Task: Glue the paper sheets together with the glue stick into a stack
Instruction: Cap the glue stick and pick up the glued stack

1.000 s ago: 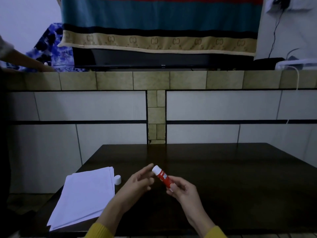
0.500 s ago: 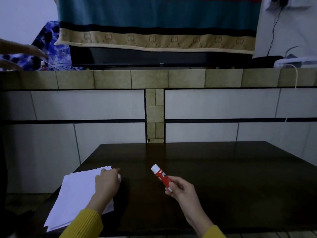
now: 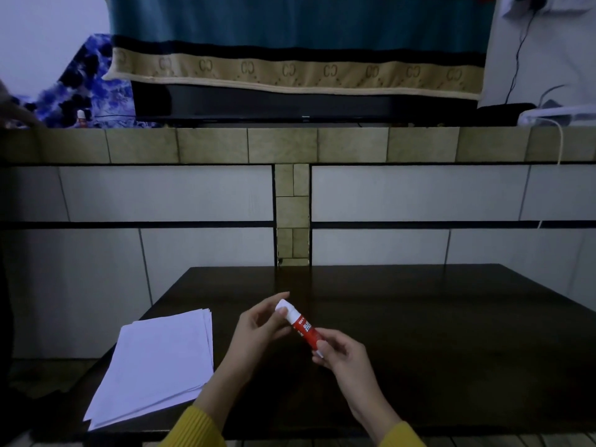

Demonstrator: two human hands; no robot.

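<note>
Holding: right hand (image 3: 342,351) pinches the lower, white-based end of the red plastic glue stick with white ends (image 3: 302,327); fingers curled round the barrel.
Left grip: left hand (image 3: 258,327) has thumb and fingertips closed on the white upper end of the glue stick. Whether that white end is a cap seated, going on or coming off, cannot tell.
Stick axis: long axis runs diagonally, lower end toward the person and to the right, upper end away and to the left; tilted, neither upright nor flat. Held above the dark brown wooden worktop (image 3: 435,333), not resting on it.
Paper: loose pile of white paper sheets (image 3: 158,362) lies flat at the left near corner of the worktop, edges slightly fanned, its near corner reaching the worktop edge. No hand touches it.
Key relation: pile lies left of both grips; the left hand is nearer to it, the right hand well apart from it. The stick's upper end points away from the person, not down at the paper.
Judgement, stage: early; sheets look unglued and unsorted.
Judgement, next move: with the working end bared, the right hand would have to carry the stick leftward across the body and tip it downward, or the left hand would draw a sheet toward centre.
Risk: top sheet may slide under rubbing unless pinned by the left hand.
</note>
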